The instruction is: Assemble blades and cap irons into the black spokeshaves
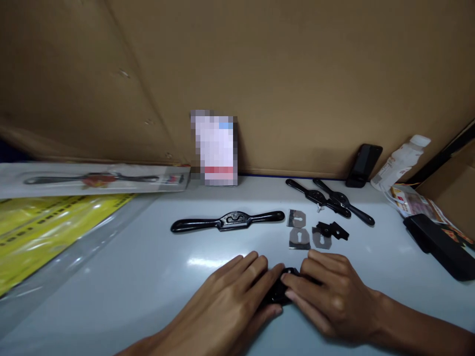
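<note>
While left fingers [265,286] and right fingers [302,285] grasp it, black tool [279,291] between them, partly covered

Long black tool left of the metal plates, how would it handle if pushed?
Probably stiff: the long black tool looks solid. It may slide, since it and the tabletop look glossy. Its broad middle should discourage rolling.

A brown wall [297,74], creased down its left part, rises behind the pale, glossy bench [126,277]. Light glares off the top. At right, a dark strip [445,152] edges another brown panel [454,185].
</note>
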### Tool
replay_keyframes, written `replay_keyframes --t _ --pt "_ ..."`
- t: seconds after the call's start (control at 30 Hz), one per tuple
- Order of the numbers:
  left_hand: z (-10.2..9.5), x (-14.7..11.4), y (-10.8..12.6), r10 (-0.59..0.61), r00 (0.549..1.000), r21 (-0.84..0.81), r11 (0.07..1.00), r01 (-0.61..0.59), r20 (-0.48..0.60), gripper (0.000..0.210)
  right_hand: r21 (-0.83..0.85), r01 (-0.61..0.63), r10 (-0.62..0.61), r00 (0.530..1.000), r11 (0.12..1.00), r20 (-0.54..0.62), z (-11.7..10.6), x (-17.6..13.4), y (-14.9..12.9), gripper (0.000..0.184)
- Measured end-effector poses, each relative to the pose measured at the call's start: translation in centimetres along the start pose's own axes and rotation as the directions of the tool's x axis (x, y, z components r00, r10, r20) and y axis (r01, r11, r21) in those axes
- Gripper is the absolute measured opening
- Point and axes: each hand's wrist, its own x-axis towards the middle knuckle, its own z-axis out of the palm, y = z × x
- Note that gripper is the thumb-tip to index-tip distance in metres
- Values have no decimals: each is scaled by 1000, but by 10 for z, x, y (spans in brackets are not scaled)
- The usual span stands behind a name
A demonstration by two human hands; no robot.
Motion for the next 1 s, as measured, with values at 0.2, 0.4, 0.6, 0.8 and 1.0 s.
replay_keyframes --t 0.2,0.4,0.6,0.8,1.0 --pt "1 0 0 -13 1000 -7 1000 13 9 31 3 22 -22 1000 1000 -12 1 1 -2 32" --pt "0 1 0 -8 1000 10 1000 8 -5 28 -28 -77 77 997 997 6 -13 1 14 32" --pt "-3 1 0 -23 1000 17 1000 23 -14 26 -94 -48 78 932 994 354 -24 -2 19 39" --pt "-3 0 -1 -12 1000 -14 1000 12 -29 26 -95 -46 83 899 994 430 -18 -4 11 33" --pt "-1 -2 -4 -5 999 20 1000 5 -36 27 -120 -24 67 927 993 369 -17 -5 10 44"
